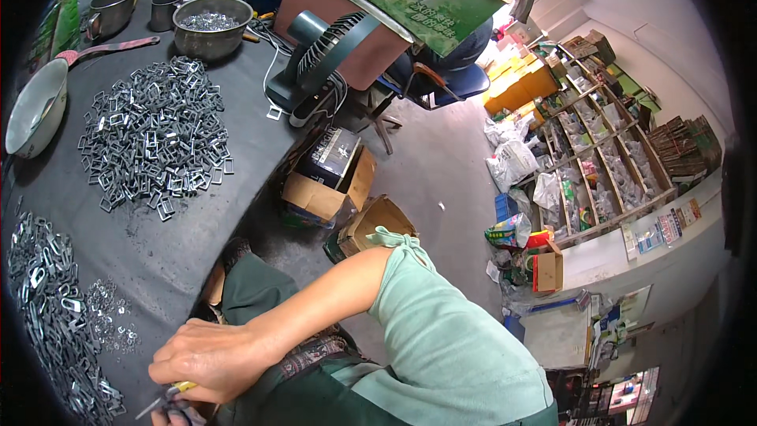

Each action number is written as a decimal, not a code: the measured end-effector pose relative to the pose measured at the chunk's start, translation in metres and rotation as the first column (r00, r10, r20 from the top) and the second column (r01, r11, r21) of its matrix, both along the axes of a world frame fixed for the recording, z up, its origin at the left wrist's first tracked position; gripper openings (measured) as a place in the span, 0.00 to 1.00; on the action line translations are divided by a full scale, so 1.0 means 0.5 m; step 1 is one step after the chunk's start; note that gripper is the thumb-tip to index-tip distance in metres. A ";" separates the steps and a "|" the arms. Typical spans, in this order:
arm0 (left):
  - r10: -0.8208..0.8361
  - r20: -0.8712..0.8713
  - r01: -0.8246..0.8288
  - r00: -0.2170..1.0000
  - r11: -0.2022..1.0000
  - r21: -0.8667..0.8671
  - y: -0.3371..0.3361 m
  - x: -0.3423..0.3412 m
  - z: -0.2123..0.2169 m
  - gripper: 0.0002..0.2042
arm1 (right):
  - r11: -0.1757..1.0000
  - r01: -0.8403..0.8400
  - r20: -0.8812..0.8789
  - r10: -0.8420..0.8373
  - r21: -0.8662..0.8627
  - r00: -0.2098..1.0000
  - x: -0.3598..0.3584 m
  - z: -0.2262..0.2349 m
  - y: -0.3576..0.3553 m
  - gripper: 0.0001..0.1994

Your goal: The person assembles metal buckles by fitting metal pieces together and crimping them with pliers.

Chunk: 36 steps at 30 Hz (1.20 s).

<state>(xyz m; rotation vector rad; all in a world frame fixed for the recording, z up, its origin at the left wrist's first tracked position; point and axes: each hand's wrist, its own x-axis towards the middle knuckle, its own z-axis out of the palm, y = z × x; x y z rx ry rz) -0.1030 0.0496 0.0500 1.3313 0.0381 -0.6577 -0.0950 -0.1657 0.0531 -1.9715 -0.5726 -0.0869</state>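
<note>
At the lower left, by the table edge, my right hand (209,356) is closed round a tool with a yellow handle (183,386). A thin metal tip (150,408) points out to the left of it; the kind of tool cannot be made out. Just below, my left hand (177,416) shows only some fingers at the picture's lower edge. They are pinched on a small dark piece, close against the tool. Nearest the hands are a small scatter of tiny shiny metal bits (110,308) and a long heap of dark metal buckle parts (51,308).
A large pile of rectangular metal frames (158,126) lies farther up the dark table (177,244). Behind it stand a metal bowl of small parts (209,28), a mug (112,9) and an enamel basin (35,114). A fan (323,55) and cardboard boxes (327,189) are to the right.
</note>
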 end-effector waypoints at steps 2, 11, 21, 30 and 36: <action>-0.032 0.028 0.030 0.999 0.997 0.073 -0.002 -0.002 0.002 0.07 | 0.999 0.033 0.020 -0.033 0.003 0.999 -0.001 0.000 0.000 0.09; 0.052 0.060 -0.060 0.997 0.988 0.141 -0.019 -0.005 0.010 0.06 | 0.999 -0.033 -0.021 0.033 0.027 0.999 0.001 0.001 -0.003 0.09; -0.184 -0.038 0.184 0.982 0.983 0.005 0.025 0.005 -0.028 0.12 | 0.978 -0.148 0.042 0.156 -0.147 0.987 -0.005 -0.008 -0.013 0.12; -0.332 0.846 -0.350 0.417 0.801 0.486 -0.037 -0.009 -0.022 0.09 | 0.994 -0.079 -0.486 0.108 0.080 0.867 -0.009 -0.036 0.017 0.12; -0.121 0.160 0.108 0.980 0.990 0.088 -0.011 0.027 -0.049 0.05 | 0.977 -0.189 -0.141 0.175 -0.093 0.974 0.025 0.006 -0.017 0.12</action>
